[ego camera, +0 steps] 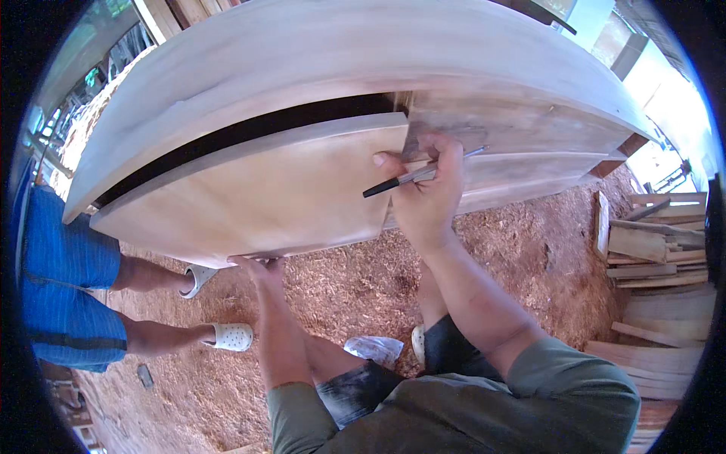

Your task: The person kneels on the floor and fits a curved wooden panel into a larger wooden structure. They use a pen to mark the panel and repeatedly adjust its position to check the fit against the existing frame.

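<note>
Before me is a pale wooden furniture body [340, 51] with a broad top. A flat wooden panel [255, 181], perhaps a drawer front or door, sits at its left half. A dark gap [249, 129] runs between the panel's upper edge and the top. My left hand [262, 269] grips the panel's lower edge from below, its fingers partly hidden. Between the fingers of my right hand [431, 193] lies a ballpoint pen [391, 186], dark end to the lower left. That hand's thumb and fingertips are at the panel's right edge.
A person in blue shorts [74, 272] and pale clogs [232, 337] stands to the left. Wood shavings [340, 301] cover the ground. Stacked boards [652, 244] lie at the right. A clear plastic bag [375, 349] rests near my legs.
</note>
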`<state>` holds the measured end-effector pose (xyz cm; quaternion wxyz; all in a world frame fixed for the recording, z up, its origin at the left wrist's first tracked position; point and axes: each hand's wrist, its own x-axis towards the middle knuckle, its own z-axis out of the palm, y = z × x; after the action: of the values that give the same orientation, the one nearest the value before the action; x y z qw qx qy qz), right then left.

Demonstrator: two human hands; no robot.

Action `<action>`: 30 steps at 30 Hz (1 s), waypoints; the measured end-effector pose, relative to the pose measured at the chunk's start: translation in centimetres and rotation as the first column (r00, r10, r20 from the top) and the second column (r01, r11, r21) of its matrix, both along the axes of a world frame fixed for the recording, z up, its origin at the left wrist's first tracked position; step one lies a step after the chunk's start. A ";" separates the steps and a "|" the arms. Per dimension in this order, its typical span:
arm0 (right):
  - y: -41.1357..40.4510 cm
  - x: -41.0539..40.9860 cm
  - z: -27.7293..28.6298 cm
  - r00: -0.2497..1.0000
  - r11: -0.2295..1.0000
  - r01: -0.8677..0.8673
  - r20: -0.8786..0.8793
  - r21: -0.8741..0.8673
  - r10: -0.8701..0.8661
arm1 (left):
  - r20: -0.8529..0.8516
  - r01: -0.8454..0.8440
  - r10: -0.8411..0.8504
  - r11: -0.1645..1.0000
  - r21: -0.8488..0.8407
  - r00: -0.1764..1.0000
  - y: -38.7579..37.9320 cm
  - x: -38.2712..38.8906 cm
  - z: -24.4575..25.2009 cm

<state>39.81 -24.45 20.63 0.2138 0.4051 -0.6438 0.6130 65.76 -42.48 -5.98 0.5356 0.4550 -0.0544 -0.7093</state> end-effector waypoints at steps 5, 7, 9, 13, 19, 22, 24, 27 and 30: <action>-1.5 -2.9 -0.7 0.983 1.000 0.007 -0.185 -0.022 -0.011 | 0.112 0.078 -0.073 0.996 -0.047 0.991 -0.2 0.7 0.2; -2.3 -3.4 -0.9 0.972 0.997 0.028 -0.229 -0.072 -0.044 | 0.160 0.067 -0.063 0.998 -0.019 0.985 -0.4 -0.1 1.9; -2.8 -2.7 -1.4 0.981 0.994 0.016 -0.191 -0.104 -0.036 | 0.215 0.000 -0.022 0.995 0.098 0.976 1.4 -1.3 5.2; -3.2 -2.4 -1.4 0.989 0.991 -0.001 -0.146 -0.132 -0.019 | 0.222 -0.023 -0.004 0.993 0.116 0.975 -3.0 -0.2 6.2; -3.1 -2.4 -1.5 0.996 0.982 -0.014 -0.092 -0.190 -0.004 | 0.253 -0.065 0.040 0.994 0.093 0.967 -3.8 -0.1 5.0; -3.8 -2.1 -1.9 0.999 0.965 -0.031 -0.050 -0.260 0.019 | 0.251 -0.095 0.067 0.991 0.098 0.966 -3.3 0.1 3.4; -3.3 -1.4 -2.2 0.997 0.978 -0.044 -0.068 -0.204 0.030 | 0.229 -0.128 0.097 0.984 0.124 0.968 -2.4 0.4 1.1; -3.6 -1.4 -2.3 0.990 0.985 -0.015 -0.143 -0.173 -0.010 | 0.192 -0.161 0.132 0.976 0.144 0.972 -2.9 -1.3 -2.3; -3.9 -1.4 -2.6 0.997 0.962 -0.067 0.015 -0.264 0.073 | 0.138 -0.180 0.159 0.972 0.151 0.978 -3.7 -4.1 -4.5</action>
<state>38.40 -28.37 18.05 0.2360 0.3881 -0.5445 0.7051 61.71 -46.14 -10.52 0.5510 0.5437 0.0091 -0.6330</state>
